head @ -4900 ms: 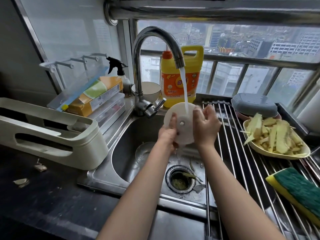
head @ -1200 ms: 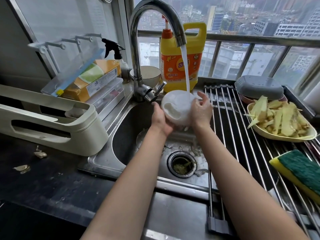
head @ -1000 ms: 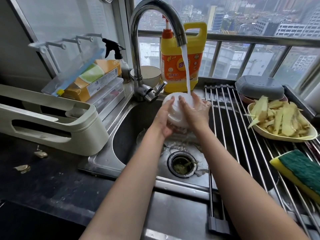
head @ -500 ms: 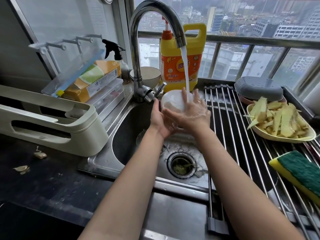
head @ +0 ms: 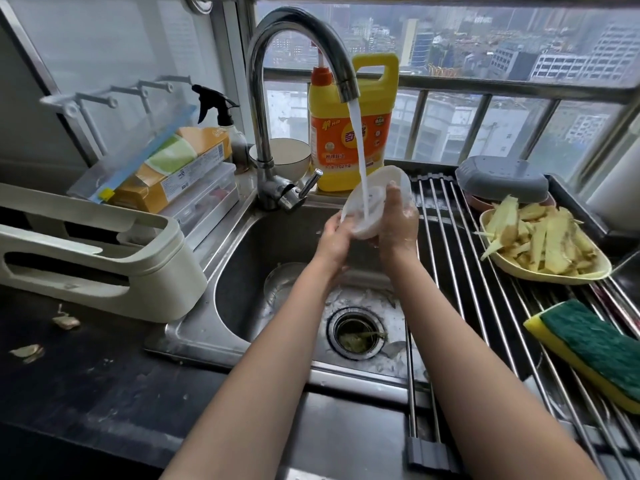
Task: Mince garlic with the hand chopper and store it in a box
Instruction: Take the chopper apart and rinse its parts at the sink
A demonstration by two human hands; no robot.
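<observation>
At the centre of the frame, both hands hold a white round chopper part (head: 372, 202) tilted under the stream of water (head: 358, 143) that runs from the curved steel faucet (head: 277, 98) above the sink (head: 242, 271). The left hand (head: 334, 242) grips the part's lower left edge, with the fingers curled beneath it, while the right hand (head: 398, 223) wraps its right side, with the fingertips (head: 393, 187) hooked over the upper rim; both hands look wet and soapy. The water strikes the part's face and spills down past the hands toward the drain strainer (head: 356, 332), which holds some greenish scraps. A clear bowl (head: 282, 282) lies in the sink basin, left of the left forearm. Behind the faucet, at the upper centre, stands a yellow detergent jug (head: 353, 133), with a small white bowl (head: 287, 157) just left of it. Over the right side of the sink lies a roll-up drying rack (head: 460, 271); on it, at the right of the frame, rest a plate of pale peelings (head: 540, 247), a grey lid (head: 502, 180) and a yellow-green sponge (head: 588, 348). A cream plastic holder (head: 104, 265) sits on the dark counter at the left.
</observation>
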